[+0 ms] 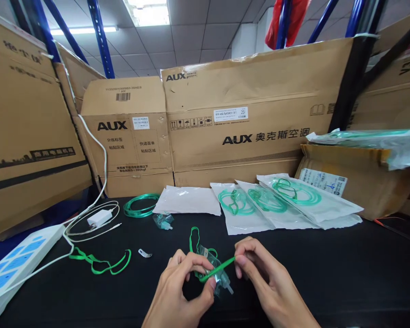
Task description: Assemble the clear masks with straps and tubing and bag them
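My left hand (182,289) is closed around a small clear plastic mask (214,269), fingers pinching it at the bottom centre. My right hand (264,278) pinches a green elastic strap (222,267) that runs from the mask, pulling it taut between the two hands. A loop of the same green strap (193,237) sticks up behind the mask. Both hands hover just above the black table (328,273).
A loose green strap (100,263), a small metal clip (145,253), a clear connector piece (163,221) and coiled green tubing (140,205) lie on the left. Sealed bags of green tubing (287,202) lie behind. White charger (99,217), power strip (17,262), cardboard boxes (246,109) around.
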Motion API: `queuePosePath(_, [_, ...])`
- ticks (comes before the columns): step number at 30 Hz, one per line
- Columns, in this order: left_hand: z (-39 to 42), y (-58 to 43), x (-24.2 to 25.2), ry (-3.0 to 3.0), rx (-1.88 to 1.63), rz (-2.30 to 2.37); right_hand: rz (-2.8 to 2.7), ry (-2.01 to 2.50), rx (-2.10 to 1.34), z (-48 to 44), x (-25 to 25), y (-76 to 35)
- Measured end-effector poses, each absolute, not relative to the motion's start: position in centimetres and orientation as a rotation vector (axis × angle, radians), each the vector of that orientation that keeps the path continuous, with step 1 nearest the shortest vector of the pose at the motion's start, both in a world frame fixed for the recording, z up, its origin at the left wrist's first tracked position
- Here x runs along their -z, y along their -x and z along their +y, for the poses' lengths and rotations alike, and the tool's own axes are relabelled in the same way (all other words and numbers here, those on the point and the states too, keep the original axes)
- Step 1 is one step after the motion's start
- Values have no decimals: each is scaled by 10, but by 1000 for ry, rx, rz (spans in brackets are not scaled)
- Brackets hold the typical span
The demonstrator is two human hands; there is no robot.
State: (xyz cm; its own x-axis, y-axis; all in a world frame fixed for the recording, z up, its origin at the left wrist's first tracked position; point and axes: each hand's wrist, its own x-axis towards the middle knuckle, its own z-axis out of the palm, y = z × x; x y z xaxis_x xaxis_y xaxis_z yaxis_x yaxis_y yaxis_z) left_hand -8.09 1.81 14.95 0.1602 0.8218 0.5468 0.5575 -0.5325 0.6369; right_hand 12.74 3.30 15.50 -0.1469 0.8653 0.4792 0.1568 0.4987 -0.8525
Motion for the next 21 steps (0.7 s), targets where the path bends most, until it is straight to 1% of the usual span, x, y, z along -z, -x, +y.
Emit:
queuePosePath(7, [17, 81, -152, -2125, -1307, 1352, -1408, 913, -759, 33, -157, -129])
queuePosePath(11, [17, 81, -151, -2134, -1307, 1348, -1375, 896, -708, 30, -161, -129])
queuePosePath(17, [18, 83, -150, -2143, -1310, 1277, -1581, 797, -796, 26, -165, -128])
queuePosePath(21, [19, 85, -150, -2110, -1314, 1260, -1802, 753, -778, 23, -170, -129])
